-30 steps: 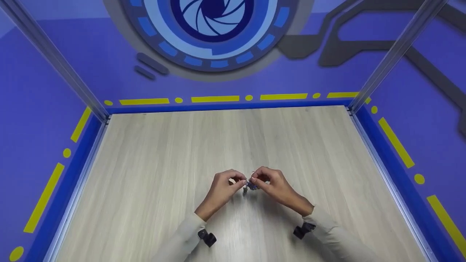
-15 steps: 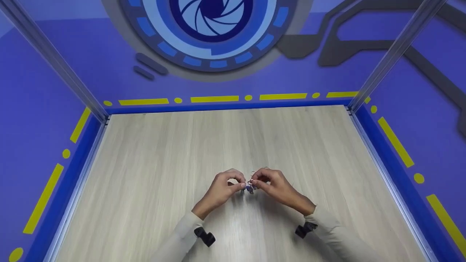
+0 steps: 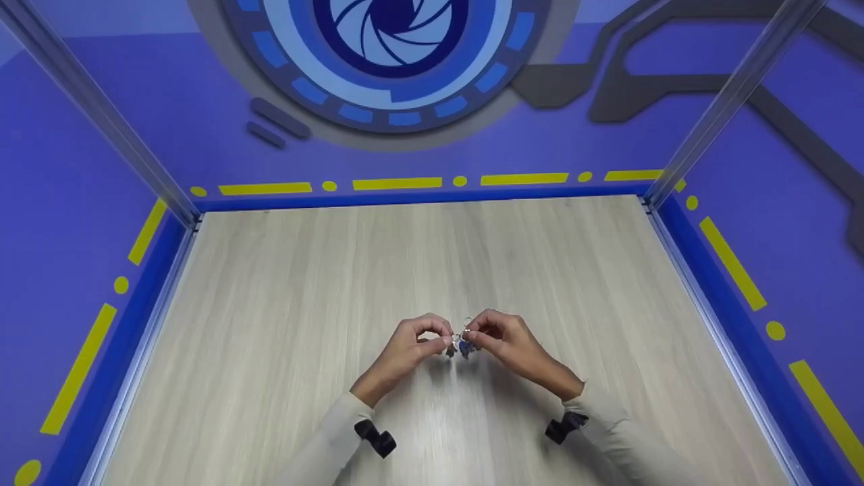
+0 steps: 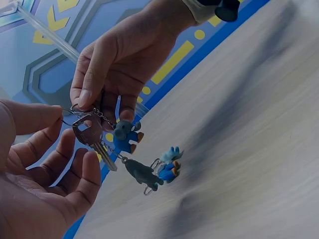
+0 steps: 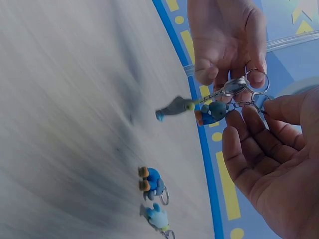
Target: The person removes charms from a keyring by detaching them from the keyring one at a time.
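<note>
In the head view, the left hand and right hand meet fingertip to fingertip above the wooden table, each pinching a metal ring. The left hand's key ring carries a silver key and, on a short chain, a dark grey figurine. From the right hand's ring a chain runs to a grey-headed figurine in blue. The rings overlap between the fingertips. Lower down, the right wrist view shows a blue figurine with orange feet and a light blue figurine, both with rings.
The wood-grain table is enclosed by blue panels with yellow markings and metal corner posts. Black wrist cameras sit on both sleeves.
The left hand and forearm have shifted slightly left, while the right hand has stayed nearly in place. The rings and hanging figurines between the fingertips now show more clearly apart.
</note>
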A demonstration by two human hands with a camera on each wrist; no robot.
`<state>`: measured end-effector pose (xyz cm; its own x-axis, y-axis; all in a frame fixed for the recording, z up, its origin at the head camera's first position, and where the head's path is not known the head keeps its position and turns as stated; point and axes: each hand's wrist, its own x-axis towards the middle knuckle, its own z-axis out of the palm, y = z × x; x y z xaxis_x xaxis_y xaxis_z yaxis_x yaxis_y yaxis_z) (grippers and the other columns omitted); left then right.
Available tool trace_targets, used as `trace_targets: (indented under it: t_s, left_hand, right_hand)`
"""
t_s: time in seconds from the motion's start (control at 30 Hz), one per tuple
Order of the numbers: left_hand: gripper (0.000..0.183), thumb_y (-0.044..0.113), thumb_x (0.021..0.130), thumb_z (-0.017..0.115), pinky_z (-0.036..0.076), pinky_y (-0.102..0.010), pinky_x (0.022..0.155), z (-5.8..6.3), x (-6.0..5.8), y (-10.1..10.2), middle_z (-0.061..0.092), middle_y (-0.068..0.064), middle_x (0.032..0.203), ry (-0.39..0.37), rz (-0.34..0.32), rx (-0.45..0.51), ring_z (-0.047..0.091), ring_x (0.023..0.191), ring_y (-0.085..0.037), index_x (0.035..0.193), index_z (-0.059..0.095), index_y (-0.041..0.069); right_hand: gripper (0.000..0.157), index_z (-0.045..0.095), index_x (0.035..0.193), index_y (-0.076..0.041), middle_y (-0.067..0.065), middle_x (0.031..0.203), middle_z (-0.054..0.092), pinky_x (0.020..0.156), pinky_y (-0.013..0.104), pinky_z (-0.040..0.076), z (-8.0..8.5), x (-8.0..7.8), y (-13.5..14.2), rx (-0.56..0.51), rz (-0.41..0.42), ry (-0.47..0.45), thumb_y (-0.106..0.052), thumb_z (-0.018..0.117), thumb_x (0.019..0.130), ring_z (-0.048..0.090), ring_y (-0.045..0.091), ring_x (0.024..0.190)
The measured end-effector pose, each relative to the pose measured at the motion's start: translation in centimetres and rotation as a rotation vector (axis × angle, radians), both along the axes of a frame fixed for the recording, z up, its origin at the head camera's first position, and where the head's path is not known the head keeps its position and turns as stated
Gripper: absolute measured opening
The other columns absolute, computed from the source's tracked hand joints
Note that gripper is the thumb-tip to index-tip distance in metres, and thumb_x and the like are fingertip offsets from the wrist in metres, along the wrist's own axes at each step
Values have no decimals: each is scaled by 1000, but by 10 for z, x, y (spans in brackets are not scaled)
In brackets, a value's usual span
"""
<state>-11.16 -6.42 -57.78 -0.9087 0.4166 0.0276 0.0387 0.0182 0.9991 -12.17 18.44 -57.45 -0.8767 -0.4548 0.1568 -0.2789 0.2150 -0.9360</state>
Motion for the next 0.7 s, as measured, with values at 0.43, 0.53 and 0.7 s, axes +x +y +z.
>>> trace_targets:
  t_s: [0.43,0.53,0.7]
  left_hand:
    - [8,14,102,75,49,-46,98,2,-1,1,75,0,104,51,31,-195,65,103,-17,103,78,8]
    - [5,13,101,77,50,-47,99,2,-3,1,75,1,106,72,38,-233,65,105,-17,102,80,9]
    - [4,10,100,78,53,-38,90,4,-4,1,74,2,105,112,21,-333,65,103,-16,101,81,11]
  right_hand:
    - [8,74,104,-1,10,105,76,84,32,63,0,3,-4,26,28,20,-8,72,107,76,22,94]
    - [6,75,104,-5,6,103,78,82,31,60,-1,3,-3,58,26,50,-9,72,107,76,20,92]
    - [4,76,103,-6,5,100,79,78,29,57,-3,2,-3,94,31,86,-7,73,106,76,23,89]
